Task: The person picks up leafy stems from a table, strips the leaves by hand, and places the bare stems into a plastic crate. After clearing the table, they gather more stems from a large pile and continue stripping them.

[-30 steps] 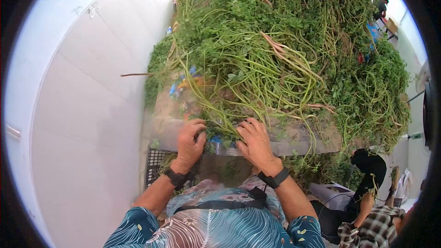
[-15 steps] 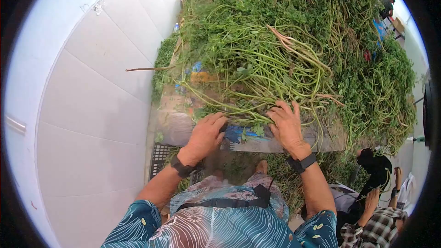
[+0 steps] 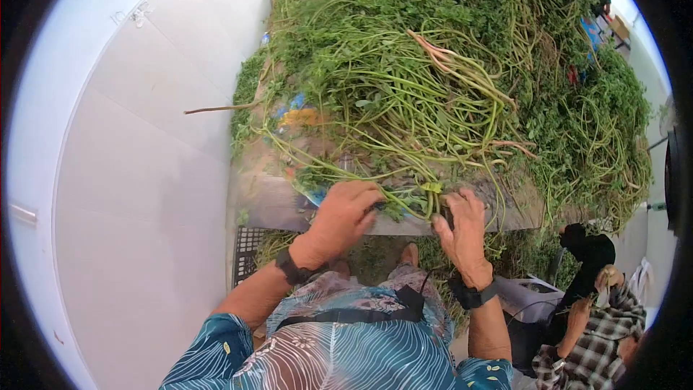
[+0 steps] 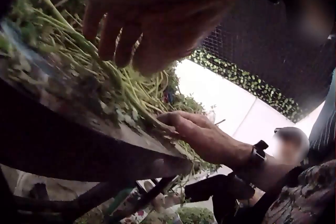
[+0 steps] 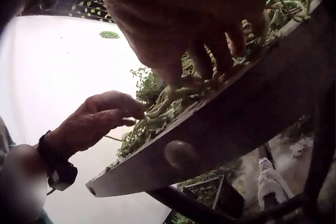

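Note:
A small bunch of long green leafy stems (image 3: 390, 191) lies along the table's near edge, between the hands. The left hand (image 3: 343, 217) holds it from the left, finger and thumb closed at the stems in the right wrist view. At the right end, the right hand (image 3: 465, 231) grips the stems, which bend over toward the edge beside its thumb. Seen from the left wrist, the right fingertips (image 4: 168, 120) meet the stem ends. Beyond the hands spreads a large heap of the same greens (image 3: 433, 87), with pinkish thicker stems (image 3: 462, 68) on top.
The table (image 3: 267, 202) has a rounded near edge. A black crate (image 3: 247, 253) stands below at the left, and more greens lie on the floor. A white wall (image 3: 137, 195) runs along the left. At the lower right sits another person in a checked shirt (image 3: 603, 339).
The hands first spread apart, the right one moving right. Then the left hand followed to the right, and the stems bent into a gathered curve beside the right thumb.

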Demonstrator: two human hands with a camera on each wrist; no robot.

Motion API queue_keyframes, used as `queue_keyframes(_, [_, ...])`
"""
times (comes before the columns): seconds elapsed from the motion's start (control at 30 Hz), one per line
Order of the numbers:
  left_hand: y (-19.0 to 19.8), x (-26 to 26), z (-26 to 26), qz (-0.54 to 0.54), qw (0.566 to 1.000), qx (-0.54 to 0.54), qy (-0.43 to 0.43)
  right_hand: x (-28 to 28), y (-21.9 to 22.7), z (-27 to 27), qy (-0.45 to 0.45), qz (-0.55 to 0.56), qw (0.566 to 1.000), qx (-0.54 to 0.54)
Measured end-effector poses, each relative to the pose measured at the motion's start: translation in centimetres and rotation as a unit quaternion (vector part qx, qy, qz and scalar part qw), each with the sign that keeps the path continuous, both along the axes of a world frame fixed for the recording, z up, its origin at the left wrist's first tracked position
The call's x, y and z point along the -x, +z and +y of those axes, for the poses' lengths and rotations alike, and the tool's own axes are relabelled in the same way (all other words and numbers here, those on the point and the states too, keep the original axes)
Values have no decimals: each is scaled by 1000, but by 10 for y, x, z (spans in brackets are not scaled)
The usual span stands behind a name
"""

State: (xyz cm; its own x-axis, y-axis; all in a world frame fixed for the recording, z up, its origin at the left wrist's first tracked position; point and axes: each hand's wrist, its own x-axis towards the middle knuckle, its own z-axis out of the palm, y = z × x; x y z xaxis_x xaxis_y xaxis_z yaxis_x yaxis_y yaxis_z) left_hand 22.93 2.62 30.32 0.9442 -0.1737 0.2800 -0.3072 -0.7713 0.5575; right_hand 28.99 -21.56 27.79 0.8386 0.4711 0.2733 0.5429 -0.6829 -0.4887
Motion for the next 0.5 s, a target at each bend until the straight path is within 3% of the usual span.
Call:
queue_keyframes(0.23, [-18, -24, -36, -14, 987, -157, -38, 1, 1, 8, 61, 17, 997, -43])
queue_keyframes(0.4, [-11, -41, -24, -4, 1000, 3, -27, 1, -9, 9, -15, 25, 994, -105])
queue_keyframes(0.5, [17, -48, -13, -10, 989, 149, 13, -14, -25, -1, 34, -29, 996, -74])
